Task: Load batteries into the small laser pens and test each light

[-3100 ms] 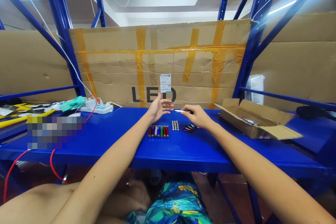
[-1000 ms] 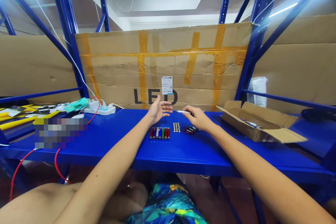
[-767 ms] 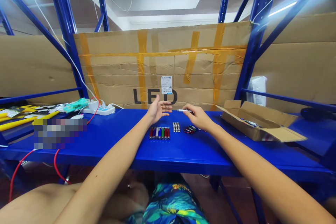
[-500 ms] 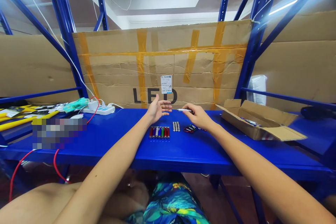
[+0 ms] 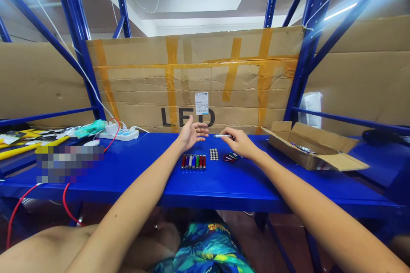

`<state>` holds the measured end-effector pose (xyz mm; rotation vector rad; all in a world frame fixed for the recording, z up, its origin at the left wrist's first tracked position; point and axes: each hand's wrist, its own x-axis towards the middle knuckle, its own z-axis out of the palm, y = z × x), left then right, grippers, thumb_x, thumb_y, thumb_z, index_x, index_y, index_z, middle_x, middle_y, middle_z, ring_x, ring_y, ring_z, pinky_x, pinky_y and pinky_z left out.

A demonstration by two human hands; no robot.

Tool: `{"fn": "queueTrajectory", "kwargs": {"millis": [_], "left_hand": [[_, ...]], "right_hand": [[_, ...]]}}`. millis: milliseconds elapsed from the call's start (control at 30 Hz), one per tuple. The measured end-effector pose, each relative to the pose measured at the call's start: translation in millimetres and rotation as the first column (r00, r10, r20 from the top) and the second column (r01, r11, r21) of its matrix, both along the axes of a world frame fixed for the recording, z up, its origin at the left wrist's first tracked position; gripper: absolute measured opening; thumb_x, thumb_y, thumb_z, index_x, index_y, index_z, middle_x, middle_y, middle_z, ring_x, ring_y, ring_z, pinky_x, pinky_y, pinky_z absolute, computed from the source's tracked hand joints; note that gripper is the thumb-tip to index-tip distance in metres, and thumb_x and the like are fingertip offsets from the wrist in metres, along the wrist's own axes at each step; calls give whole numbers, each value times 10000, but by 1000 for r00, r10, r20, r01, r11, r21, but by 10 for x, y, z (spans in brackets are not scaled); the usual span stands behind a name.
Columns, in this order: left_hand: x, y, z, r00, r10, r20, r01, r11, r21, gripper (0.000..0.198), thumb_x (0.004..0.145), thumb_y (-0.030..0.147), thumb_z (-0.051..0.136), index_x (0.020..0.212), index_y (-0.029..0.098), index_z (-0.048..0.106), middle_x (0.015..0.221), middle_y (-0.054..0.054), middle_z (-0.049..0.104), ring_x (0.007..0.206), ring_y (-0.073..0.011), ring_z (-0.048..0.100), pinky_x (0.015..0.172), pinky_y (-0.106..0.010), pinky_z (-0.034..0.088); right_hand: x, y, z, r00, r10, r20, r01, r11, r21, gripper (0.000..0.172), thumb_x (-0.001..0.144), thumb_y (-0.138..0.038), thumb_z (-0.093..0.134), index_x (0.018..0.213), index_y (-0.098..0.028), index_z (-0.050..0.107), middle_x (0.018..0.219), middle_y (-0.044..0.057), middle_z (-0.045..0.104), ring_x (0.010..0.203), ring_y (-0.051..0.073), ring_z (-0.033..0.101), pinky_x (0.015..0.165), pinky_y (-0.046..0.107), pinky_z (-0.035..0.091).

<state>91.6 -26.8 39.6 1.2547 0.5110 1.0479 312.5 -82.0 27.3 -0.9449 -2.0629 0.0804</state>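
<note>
My left hand is raised just over the table, palm turned inward and fingers stretched apart with nothing in them. Across a small gap, my right hand pinches a slim pen-like stick, its pale end pointing left toward my left fingers. Below the left hand lies a neat row of several coloured metal tubes in red, blue, silver and green. Beside them sit several small silver button cells in a grid. Under the right hand are coloured clips, partly hidden by it.
An open cardboard box with metallic items inside stands at the right. On the left are a white power strip, a red cable and yellow-handled items. A large cardboard sheet walls off the back of the blue table.
The view has shifted slightly. The stick in my right hand lies a little more level, with its pale end still toward my left hand. My left hand stays spread in nearly the same place.
</note>
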Motion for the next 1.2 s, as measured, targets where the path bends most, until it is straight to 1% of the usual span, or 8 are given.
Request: {"fn": "queueTrajectory", "kwargs": {"millis": [533, 633, 700, 767, 833, 900, 1033, 1200], "left_hand": [[6, 17, -9, 999, 10, -48, -9, 1000, 28, 790, 854, 758, 204, 940, 110, 648, 869, -163, 683, 758, -227, 648, 645, -327, 490], [8, 13, -8, 999, 3, -39, -2, 999, 33, 772, 853, 755, 240, 932, 107, 651, 859, -159, 682, 752, -223, 652, 633, -321, 495], [27, 9, -19, 999, 5, -41, -2, 999, 53, 703, 854, 732, 330, 922, 110, 650, 842, -142, 680, 744, -210, 655, 625, -305, 495], [60, 7, -47, 996, 42, -76, -35, 994, 100, 548, 833, 645, 511, 912, 120, 647, 830, -110, 676, 726, -186, 653, 626, -284, 491], [99, 14, -92, 984, 106, -146, -77, 978, 191, 384, 764, 484, 694, 898, 128, 646, 819, -78, 671, 699, -154, 640, 643, -274, 489], [132, 35, -145, 957, 167, -236, -87, 945, 316, 304, 696, 347, 773, 866, 124, 655, 780, -58, 664, 670, -132, 615, 658, -279, 487], [150, 135, -238, 877, 267, -399, -36, 865, 500, 191, 679, 258, 753, 780, 116, 675, 675, -42, 653, 626, -133, 580, 645, -290, 475], [146, 321, -335, 777, 400, -487, -31, 796, 604, 92, 661, 170, 707, 743, 132, 693, 699, -42, 685, 677, -160, 611, 680, -293, 475]], "right_hand": [[-25, -25, 20, 1000, 7, -15, -7, 1000, -26, 194, 876, -307, 508, 868, -167, 643, 796, 46, 671, 688, 162, 551, 656, 284, 422], [-18, 5, 7, 1000, 13, -16, -14, 1000, -26, 199, 881, -309, 508, 881, -167, 647, 818, 49, 680, 709, 165, 561, 669, 282, 426], [-15, 47, -10, 1000, 15, -23, -15, 1000, -21, 203, 890, -308, 504, 904, -165, 648, 866, 57, 689, 765, 174, 581, 706, 285, 434], [-19, 111, -36, 1000, 15, 2, -15, 999, -31, 221, 908, -313, 493, 927, -161, 652, 899, 62, 695, 814, 183, 595, 746, 292, 435], [-33, 189, -67, 998, 20, 56, -18, 999, -48, 238, 924, -313, 481, 957, -161, 661, 911, 61, 703, 831, 189, 606, 770, 302, 434], [-58, 271, -99, 994, 39, 107, -33, 998, -59, 240, 934, -302, 479, 981, -165, 670, 930, 63, 714, 850, 193, 620, 788, 305, 436], [-95, 432, -155, 984, 43, 174, -26, 995, -98, 210, 933, -272, 503, 998, -186, 684, 1030, 77, 724, 958, 210, 637, 840, 309, 439], [-40, 622, -214, 962, -86, 259, 134, 976, -173, 202, 843, -138, 588, 1037, -141, 643, 1003, 101, 708, 894, 200, 632, 765, 281, 451]]}}
